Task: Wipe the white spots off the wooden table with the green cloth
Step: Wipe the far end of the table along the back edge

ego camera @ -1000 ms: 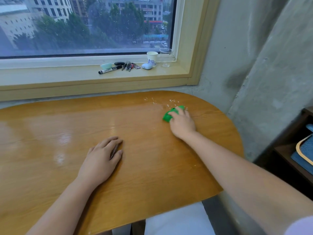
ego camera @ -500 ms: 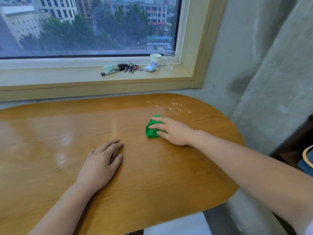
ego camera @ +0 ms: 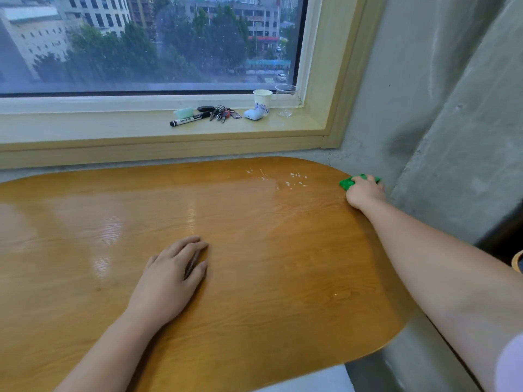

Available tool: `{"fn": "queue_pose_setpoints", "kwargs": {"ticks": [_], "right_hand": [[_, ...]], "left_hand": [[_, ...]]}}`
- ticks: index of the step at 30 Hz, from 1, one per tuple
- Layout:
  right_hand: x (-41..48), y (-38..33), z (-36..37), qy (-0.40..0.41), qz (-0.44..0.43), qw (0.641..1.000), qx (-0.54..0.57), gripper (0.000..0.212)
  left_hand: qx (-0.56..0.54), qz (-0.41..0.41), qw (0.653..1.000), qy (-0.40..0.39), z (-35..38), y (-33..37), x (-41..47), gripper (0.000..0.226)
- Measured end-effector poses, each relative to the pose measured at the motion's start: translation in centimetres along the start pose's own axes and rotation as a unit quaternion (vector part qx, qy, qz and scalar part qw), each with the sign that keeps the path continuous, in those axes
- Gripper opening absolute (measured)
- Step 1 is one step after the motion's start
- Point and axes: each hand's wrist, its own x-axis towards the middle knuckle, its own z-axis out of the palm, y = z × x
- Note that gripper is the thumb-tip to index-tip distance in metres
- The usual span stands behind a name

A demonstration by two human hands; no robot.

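Note:
The wooden table (ego camera: pixel 254 236) is glossy and rounded at its right end. Small white spots (ego camera: pixel 294 179) lie scattered near its far right part. My right hand (ego camera: pixel 365 192) presses a bunched green cloth (ego camera: pixel 347 183) on the table's far right edge, right of the spots; most of the cloth is hidden under my fingers. My left hand (ego camera: pixel 169 275) rests flat on the table's middle, fingers slightly apart, holding nothing.
A windowsill (ego camera: pixel 113 128) behind the table holds a black marker (ego camera: pixel 189 120), keys (ego camera: pixel 222 114), a white earbud case (ego camera: pixel 252 114), a paper cup (ego camera: pixel 262 101) and a clear plastic cup (ego camera: pixel 285 99). A concrete wall (ego camera: pixel 452 123) stands close to the table's right edge.
My right hand has swept the cloth from left of the spots, nearer the table's middle, out to the far right edge. My left hand has stayed put.

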Motion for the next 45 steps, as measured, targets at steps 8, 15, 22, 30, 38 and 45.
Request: {"fn": "queue_pose_setpoints", "kwargs": {"ticks": [8,15,22,30,38,45], "right_hand": [[-6.3,-13.4,3.3,-0.036,-0.195,0.98,-0.019,0.056],[-15.5,-21.4,6.0,-0.101,-0.483,0.87,-0.019,0.047],[-12.0,-20.6,5.1,-0.112,-0.552,0.825,-0.038,0.046],[-1.1,-13.9,2.9,-0.067,-0.35,0.934,-0.016,0.045],[3.5,-7.0,1.7,0.027,-0.124,0.988,-0.088,0.049],[4.0,-10.9,2.9,0.022,-0.07,0.995,-0.071,0.056]], "left_hand": [[0.005,0.0,1.0,-0.001,-0.1,0.1,-0.1,0.045],[0.005,0.0,1.0,-0.003,-0.3,0.3,0.2,0.044],[0.0,-0.004,1.0,-0.008,-0.4,0.3,0.1,0.045],[-0.013,-0.005,1.0,-0.009,-0.7,0.4,0.0,0.047],[-0.024,-0.008,1.0,-0.009,-0.8,0.4,0.1,0.047],[-0.025,-0.004,1.0,-0.01,-1.0,0.4,0.0,0.047]]}}
